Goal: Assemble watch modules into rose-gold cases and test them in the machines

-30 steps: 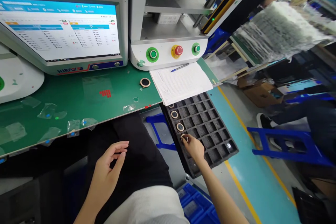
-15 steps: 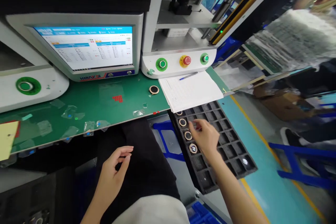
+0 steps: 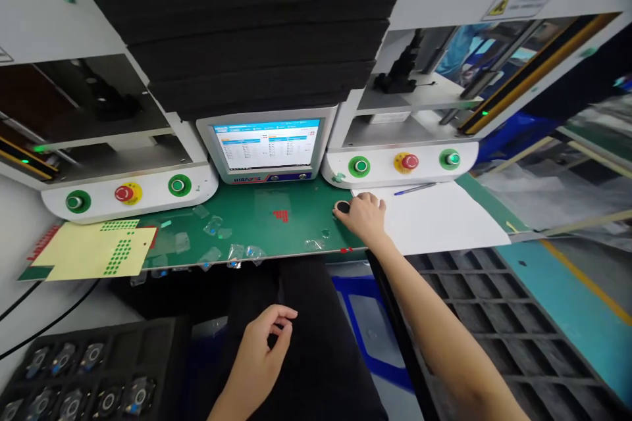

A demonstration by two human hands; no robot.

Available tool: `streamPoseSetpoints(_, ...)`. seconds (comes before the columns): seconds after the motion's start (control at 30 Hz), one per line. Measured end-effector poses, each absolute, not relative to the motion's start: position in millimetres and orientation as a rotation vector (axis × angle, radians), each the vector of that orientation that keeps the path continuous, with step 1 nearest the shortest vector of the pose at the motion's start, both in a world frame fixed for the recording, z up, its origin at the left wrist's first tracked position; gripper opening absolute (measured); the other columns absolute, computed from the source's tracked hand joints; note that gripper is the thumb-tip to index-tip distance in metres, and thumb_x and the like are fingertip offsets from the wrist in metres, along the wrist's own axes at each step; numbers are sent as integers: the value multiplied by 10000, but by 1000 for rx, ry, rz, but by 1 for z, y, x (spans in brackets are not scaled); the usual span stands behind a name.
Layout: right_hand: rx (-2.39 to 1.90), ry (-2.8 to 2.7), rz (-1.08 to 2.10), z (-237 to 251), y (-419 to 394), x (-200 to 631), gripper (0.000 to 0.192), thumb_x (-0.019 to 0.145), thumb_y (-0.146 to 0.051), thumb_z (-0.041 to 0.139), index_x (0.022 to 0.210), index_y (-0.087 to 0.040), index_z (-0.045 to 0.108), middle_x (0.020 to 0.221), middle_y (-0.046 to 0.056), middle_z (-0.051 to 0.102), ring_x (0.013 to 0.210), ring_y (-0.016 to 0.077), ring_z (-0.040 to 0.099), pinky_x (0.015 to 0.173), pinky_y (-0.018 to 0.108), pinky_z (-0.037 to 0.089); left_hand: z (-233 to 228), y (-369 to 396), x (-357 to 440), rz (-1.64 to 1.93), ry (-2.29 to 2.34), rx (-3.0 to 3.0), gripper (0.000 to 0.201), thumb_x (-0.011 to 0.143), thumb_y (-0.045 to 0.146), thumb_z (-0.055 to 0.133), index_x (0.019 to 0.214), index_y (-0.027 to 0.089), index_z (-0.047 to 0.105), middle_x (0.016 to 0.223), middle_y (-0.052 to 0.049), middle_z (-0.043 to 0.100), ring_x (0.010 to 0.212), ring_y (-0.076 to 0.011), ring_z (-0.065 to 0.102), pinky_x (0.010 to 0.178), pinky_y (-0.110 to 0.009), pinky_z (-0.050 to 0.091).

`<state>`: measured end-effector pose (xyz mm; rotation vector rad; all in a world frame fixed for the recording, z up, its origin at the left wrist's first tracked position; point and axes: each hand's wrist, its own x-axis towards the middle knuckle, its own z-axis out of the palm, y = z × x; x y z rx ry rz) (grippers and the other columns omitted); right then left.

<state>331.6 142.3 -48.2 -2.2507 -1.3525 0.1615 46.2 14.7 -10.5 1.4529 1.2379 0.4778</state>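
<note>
My right hand (image 3: 366,216) is at the green bench, its thumb and fingers closed at the edge of a round watch case (image 3: 342,207) with a dark face and gold-coloured rim. The case lies on the bench top beside the white paper, and the fingers partly cover its right side. My left hand (image 3: 266,348) hovers above my dark-clad lap, its fingers loosely curled and the thumb a little apart, with nothing in it. A black compartment tray (image 3: 498,306) lies to the right below the bench, partly behind my right forearm.
A monitor (image 3: 269,145) stands between two presses with green and red buttons (image 3: 409,162). A pen (image 3: 415,189) lies on the paper sheets (image 3: 444,220). Yellow sticker sheets (image 3: 93,250) and small clear film pieces (image 3: 212,225) lie leftward. Another black tray (image 3: 162,342) holds several watch parts.
My right hand has moved from the right-hand tray up to the watch case on the bench. The view has swung left, showing the left press and left tray. My left hand stays curled.
</note>
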Motion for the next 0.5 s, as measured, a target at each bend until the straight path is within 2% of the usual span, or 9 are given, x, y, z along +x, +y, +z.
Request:
streamPoseSetpoints(0.13, -1961, -1394, 387, -31, 110, 323, 366, 766, -488, 670, 842, -130, 685, 1123, 210, 660, 1179, 360, 566, 1066, 566, 350, -13, 12, 53, 594, 1137, 1222, 191, 882, 345, 636, 887, 193, 751, 926, -90, 744, 881, -238, 677, 818, -327, 520)
streamPoseSetpoints(0.23, -1623, -1503, 636, -11, 63, 295, 487, 821, -652, 554, 938, -199, 688, 1175, 151, 678, 1177, 287, 616, 1002, 432, 475, -13, 10, 69, 608, 871, 869, 344, 828, 497, 722, 874, 159, 759, 901, -119, 753, 796, -206, 665, 715, -275, 512)
streamPoseSetpoints(0.3, -1386, -1525, 800, 0, 32, 272, 521, 826, -709, 551, 954, -223, 691, 1192, 139, 678, 1223, 290, 605, 1006, 424, 490, -10, 9, 79, 612, 651, 594, 462, 779, 583, 754, 920, 143, 773, 901, -129, 754, 783, -190, 663, 686, -249, 511)
streamPoseSetpoints(0.4, -1079, -1456, 977, 5, 3, 245, 409, 805, -558, 719, 1075, -253, 694, 1244, 141, 650, 1317, 330, 532, 1062, 508, 446, 0, 9, 89, 624, 490, 286, 470, 725, 550, 827, 947, 138, 784, 859, -99, 736, 798, -165, 663, 726, -222, 520)
streamPoseSetpoints(0.5, -1010, -1463, 972, 1, -9, 234, 427, 796, -431, 770, 1187, -294, 662, 1295, 129, 621, 1339, 336, 507, 1075, 551, 431, 11, 9, 89, 666, 498, 188, 340, 710, 417, 890, 843, 130, 764, 707, -26, 664, 625, -85, 592, 619, -157, 481)
